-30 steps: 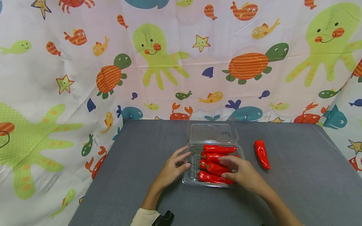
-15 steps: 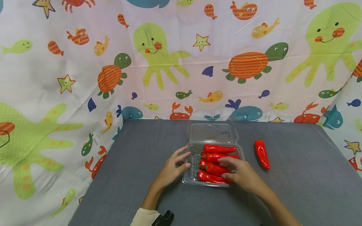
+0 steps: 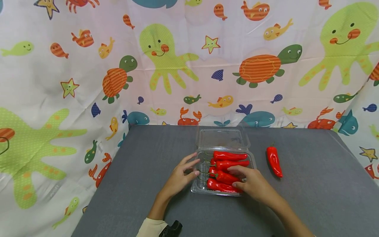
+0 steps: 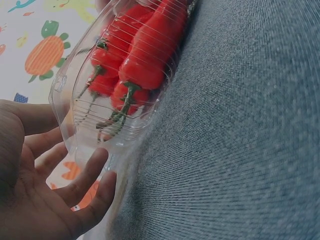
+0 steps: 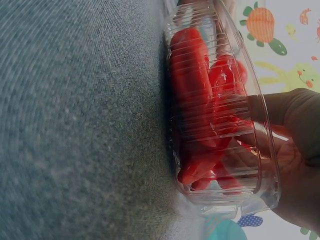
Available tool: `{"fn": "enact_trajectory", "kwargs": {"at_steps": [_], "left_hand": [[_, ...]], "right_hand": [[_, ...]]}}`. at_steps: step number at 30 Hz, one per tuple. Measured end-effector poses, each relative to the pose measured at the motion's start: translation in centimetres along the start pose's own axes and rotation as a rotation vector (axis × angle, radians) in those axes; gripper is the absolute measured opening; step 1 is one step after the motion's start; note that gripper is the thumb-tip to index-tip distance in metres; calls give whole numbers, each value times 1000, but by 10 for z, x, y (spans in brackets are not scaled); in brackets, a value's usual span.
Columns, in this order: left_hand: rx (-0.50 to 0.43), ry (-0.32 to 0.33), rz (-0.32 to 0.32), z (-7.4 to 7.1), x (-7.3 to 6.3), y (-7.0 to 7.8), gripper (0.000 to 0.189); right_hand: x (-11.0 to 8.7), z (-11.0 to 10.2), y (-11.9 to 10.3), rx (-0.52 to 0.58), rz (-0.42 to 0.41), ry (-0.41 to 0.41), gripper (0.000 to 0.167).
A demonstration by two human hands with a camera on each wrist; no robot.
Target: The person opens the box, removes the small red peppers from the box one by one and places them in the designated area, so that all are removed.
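A clear plastic clamshell box (image 3: 201, 189) stands on the table with its lid (image 3: 223, 138) folded back, holding several red chili peppers (image 3: 231, 156). Thumb and fingers of my right hand (image 3: 254, 182) reach over the box's right rim and hold the tip end of a pepper (image 3: 225, 177) lying among the others. In the right wrist view those fingers show through the clear wall. My left hand (image 3: 177, 177) rests beside the left wall, fingers spread and gently bent, fingertips right at the rim. Green stems (image 4: 112, 125) point toward it in the left wrist view.
One more red chili pepper (image 3: 274, 162) lies alone on the grey tabletop (image 3: 319, 184), to the right of the box. Behind the table hangs a curtain (image 3: 189, 75) printed with sea animals.
My right hand has moved slightly left, and the peppers near it have shifted a little left inside the box. The left hand has stayed in place.
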State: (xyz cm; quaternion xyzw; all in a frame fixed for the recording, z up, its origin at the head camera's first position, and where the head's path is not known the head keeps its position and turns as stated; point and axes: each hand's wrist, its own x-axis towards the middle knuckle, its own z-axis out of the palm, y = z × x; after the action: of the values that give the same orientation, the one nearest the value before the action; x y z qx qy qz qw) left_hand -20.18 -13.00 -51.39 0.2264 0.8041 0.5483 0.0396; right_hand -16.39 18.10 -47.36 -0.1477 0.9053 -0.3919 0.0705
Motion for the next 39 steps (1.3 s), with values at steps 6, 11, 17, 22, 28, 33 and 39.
{"fn": "enact_trajectory", "kwargs": {"at_steps": [6, 11, 17, 22, 28, 33, 39], "left_hand": [[1, -3, 7, -1, 0, 0, 52], [5, 1, 24, -1, 1, 0, 51], [1, 1, 11, 0, 1, -1, 52], [-7, -2, -1, 0, 2, -1, 52], [-17, -8, -7, 0, 1, -1, 52], [-22, -9, -9, 0, 1, -1, 52], [-16, -7, -8, 0, 1, 0, 52]], "right_hand": [[0, 0, 0, -9, -6, -6, 49], [1, 1, 0, -17, -19, 2, 49], [0, 2, 2, -41, -53, 20, 47], [-1, 2, 1, -52, -91, 24, 45], [-1, 2, 2, -65, -130, 50, 45], [-1, 2, 3, -41, -129, 90, 47], [0, 1, 3, 14, -107, 139, 51]]}}
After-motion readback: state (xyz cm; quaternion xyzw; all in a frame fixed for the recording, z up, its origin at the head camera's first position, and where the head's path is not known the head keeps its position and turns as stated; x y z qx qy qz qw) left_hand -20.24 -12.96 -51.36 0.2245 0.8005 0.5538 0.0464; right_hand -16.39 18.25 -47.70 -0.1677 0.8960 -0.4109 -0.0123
